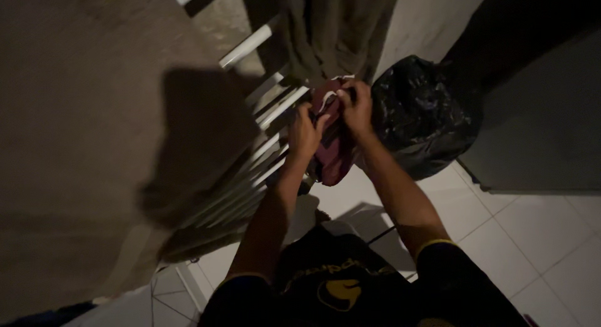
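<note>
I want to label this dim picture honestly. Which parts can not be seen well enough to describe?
Head view only:
- Dark red cloth: both the left hand and right hand cover its top; its kind of garment is unclear.
- Black bag: its contents are hidden by its own plastic.
- White rack bars: the lower ends are lost in shadow.
- Hanging grey cloth: cut off by the top edge.

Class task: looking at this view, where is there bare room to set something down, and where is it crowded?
Free: white tiled floor right of the black bag. Crowded: both hands, left hand and right hand, grip the reddish garment beside the white drying rack and hanging cloth.
</note>
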